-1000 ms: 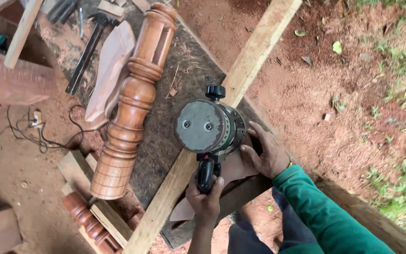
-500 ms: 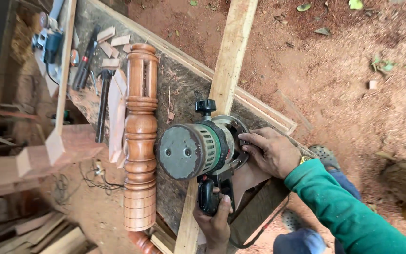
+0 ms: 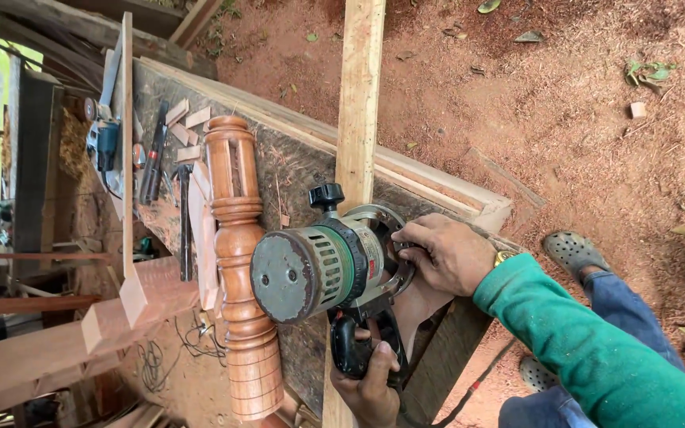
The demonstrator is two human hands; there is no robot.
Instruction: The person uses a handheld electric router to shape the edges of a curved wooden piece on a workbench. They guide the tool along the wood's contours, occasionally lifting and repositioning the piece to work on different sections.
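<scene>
The router (image 3: 323,265), mid-frame on a long plank (image 3: 358,119) laid across the table (image 3: 295,170), looks heavy, stiff and top-heavy, best held by its two black side handles. The left hand (image 3: 370,380), lower centre, has its grip wrapped around the near handle, and the right hand (image 3: 449,254) presses fingers around the base ring. A turned baluster (image 3: 239,261) lies close on the left, with chisels (image 3: 156,154) and offcuts (image 3: 184,127) at upper left.
</scene>
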